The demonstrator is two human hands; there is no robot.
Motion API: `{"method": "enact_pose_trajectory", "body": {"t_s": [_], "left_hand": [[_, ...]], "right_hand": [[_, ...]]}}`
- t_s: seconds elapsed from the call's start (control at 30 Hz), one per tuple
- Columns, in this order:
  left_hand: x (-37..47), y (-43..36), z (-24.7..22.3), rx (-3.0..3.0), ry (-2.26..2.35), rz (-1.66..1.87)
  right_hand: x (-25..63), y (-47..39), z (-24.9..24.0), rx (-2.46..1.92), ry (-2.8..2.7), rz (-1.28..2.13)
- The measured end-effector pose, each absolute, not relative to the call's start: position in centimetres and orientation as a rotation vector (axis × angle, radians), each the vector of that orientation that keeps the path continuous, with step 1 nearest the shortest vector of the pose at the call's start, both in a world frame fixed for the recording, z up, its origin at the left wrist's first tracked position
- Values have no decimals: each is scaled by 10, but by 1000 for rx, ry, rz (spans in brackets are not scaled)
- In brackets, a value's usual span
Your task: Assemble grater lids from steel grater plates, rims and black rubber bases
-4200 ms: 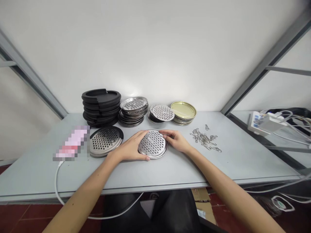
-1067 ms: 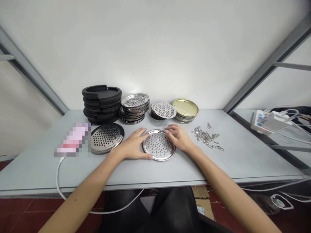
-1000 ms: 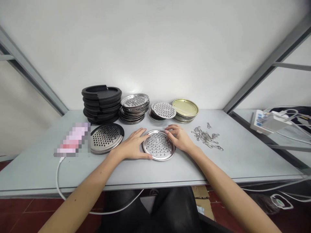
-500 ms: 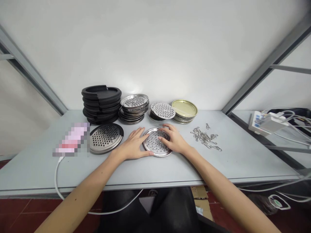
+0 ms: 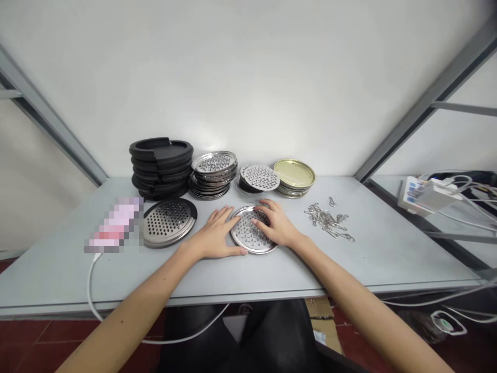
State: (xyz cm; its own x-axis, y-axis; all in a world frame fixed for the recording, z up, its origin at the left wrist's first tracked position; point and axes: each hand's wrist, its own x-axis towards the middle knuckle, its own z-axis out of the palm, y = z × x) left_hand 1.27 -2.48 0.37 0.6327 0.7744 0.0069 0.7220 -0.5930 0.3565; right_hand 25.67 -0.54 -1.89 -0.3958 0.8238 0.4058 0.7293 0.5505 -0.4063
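Note:
A round metal grater disc (image 5: 247, 230) with a shiny raised rim lies flat on the table in front of me. My left hand (image 5: 215, 238) rests palm down at its left side, fingers spread, with the thumb and index fingertips at the rim. Over the right part of the disc lies my right hand (image 5: 280, 226), its thumb on the perforated face and its fingers spread along the far right edge. Left of my left hand sits another round grater (image 5: 166, 221) with a black section on its rim.
Along the wall stand stacks of black round frames (image 5: 161, 168), rimmed grater discs (image 5: 214, 173), flat perforated plates (image 5: 262, 177) and gold-coloured lids (image 5: 294, 173). Small metal clips (image 5: 326, 220) lie scattered at right. A blurred pink item (image 5: 114, 225) with a white cable is at left.
The disc has shifted slightly to the right and toward me. My left thumb has moved a little nearer; both hands otherwise keep nearly the same pose.

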Motion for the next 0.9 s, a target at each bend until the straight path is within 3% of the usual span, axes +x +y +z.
{"method": "enact_pose_trajectory", "body": {"t_s": [0.9], "left_hand": [[15,-24,2,2625,1249,187]], "right_hand": [[257,-3,-18,-1185,-2249,137]]}}
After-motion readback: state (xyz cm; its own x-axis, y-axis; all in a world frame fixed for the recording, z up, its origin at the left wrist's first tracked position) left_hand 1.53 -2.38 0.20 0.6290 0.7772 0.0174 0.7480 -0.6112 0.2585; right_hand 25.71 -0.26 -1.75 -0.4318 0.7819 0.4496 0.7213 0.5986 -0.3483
